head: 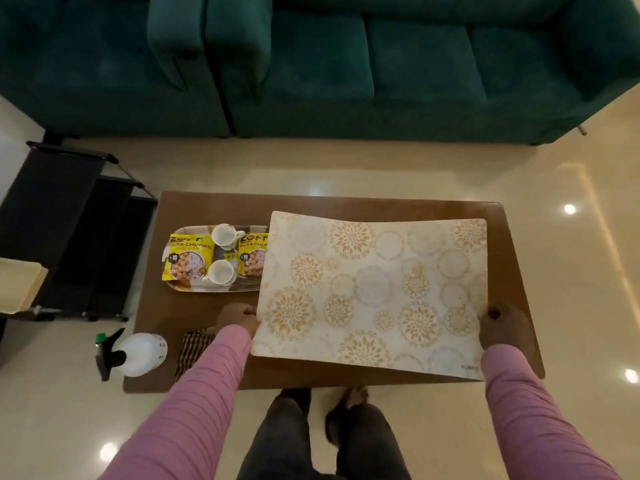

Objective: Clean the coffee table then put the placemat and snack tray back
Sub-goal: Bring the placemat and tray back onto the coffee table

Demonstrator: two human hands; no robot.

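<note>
A dark green sofa (381,81) stands behind the wooden coffee table (346,203), which is the surface to be cleaned. Above the right and middle part of this surface is the placemat (374,292), white with golden flower circles. It is slightly bent, its near edge is raised with a shadow under it, and its left edge covers the right end of the snack tray (207,289). Whether its far edge touches the surface, I cannot tell. The tray stands at the left part of the surface and carries two yellow snack packets (187,258) and two white cups (223,234). At the near left corner a white spray bottle (138,355) lies on its side, and a striped cloth (194,348) is just beside it. The left hand (239,318) pinches the left edge of the placemat, and the right hand (502,327) grips its right edge, the thumb on top. In my judgement the task is in a middle step: the mat is in the hands, not yet laid flat, and the tray is not yet on its place. Whether the wiping is already done, this view does not show.
</note>
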